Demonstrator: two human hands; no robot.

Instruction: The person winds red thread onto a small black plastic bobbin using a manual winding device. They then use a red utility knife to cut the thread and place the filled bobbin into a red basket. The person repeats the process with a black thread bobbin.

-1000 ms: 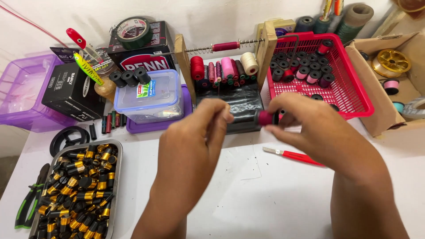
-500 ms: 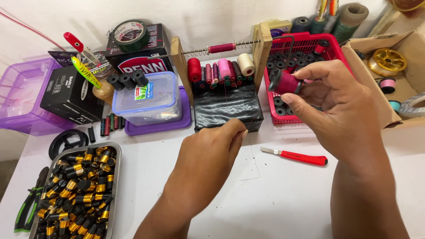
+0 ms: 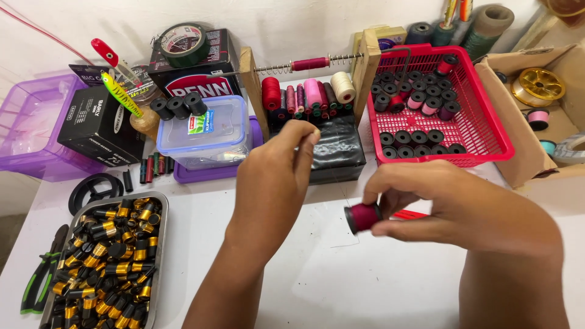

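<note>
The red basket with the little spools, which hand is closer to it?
Right. The right hand, holding a red spool, sits just below the red basket; the left hand is farther left, by the thread rack.

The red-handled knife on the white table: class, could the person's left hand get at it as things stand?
Probably not directly. The red-handled knife lies mostly hidden beneath the right hand, which holds a dark red thread spool just above it; the left hand is raised, pinched, farther left.
</note>
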